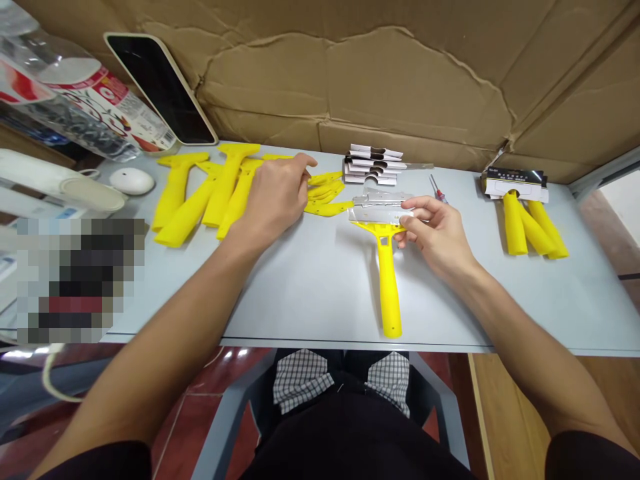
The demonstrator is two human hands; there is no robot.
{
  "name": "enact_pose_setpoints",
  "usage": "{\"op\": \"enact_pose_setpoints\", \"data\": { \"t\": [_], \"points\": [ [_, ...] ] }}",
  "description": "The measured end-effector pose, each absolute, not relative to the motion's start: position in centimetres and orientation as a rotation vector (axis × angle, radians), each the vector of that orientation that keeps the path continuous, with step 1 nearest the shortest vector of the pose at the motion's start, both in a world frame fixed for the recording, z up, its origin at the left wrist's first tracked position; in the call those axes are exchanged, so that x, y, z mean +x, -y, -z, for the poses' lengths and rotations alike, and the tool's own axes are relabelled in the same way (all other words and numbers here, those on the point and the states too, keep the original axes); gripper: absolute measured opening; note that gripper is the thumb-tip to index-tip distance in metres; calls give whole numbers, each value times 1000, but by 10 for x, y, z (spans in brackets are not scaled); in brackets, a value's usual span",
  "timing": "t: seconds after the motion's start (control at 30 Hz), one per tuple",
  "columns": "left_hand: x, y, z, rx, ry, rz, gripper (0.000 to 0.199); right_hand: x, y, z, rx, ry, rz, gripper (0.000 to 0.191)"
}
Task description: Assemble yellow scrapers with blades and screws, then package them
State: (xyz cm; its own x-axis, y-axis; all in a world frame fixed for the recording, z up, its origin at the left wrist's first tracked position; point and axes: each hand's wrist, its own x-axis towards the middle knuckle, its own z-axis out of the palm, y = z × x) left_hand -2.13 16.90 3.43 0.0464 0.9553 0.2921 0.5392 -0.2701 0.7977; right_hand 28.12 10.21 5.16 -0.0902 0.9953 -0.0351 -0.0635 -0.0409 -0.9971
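My right hand (433, 233) pinches the right end of a clear-wrapped metal blade (373, 213), at the head of a yellow scraper handle (389, 287) that lies pointing toward me. More silvery blades lie just behind it. My left hand (280, 193) hangs over the pile of yellow handles (187, 200) at the left, with fingers bent toward the thin yellow pieces (325, 190). What its fingertips touch, if anything, is hidden.
Folded white-and-black cards (373, 167) are stacked at the back, near a small screwdriver (439, 189). Carded yellow scrapers (515, 223) lie at the right. A phone (163, 87), bottles (100, 100) and a white mouse (132, 181) stand or lie at the left. Cardboard (350, 73) backs the table.
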Motion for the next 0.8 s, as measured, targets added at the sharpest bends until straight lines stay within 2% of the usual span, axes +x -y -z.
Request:
{"op": "enact_pose_setpoints", "data": {
  "t": [0.1, 0.27, 0.4, 0.67, 0.8],
  "points": [
    [-20, -167, -43, 2056, -1646, -1090, 23, 282, -103, -50, -1139, 1208, -1337, 33],
    [-10, -159, -52, 2110, -1531, -1167, 44, 282, -103, -48, -1135, 1197, -1342, 33],
    [2, -153, -45, 2143, -1463, -1052, 36, 282, -104, -48, -1148, 1201, -1336, 32],
    [11, -146, -42, 2064, -1417, -1062, 48, 282, -102, -52, -1140, 1192, -1342, 31],
    [7, -149, -42, 2147, -1499, -986, 37, 282, -103, -50, -1146, 1197, -1341, 33]
  ]
}}
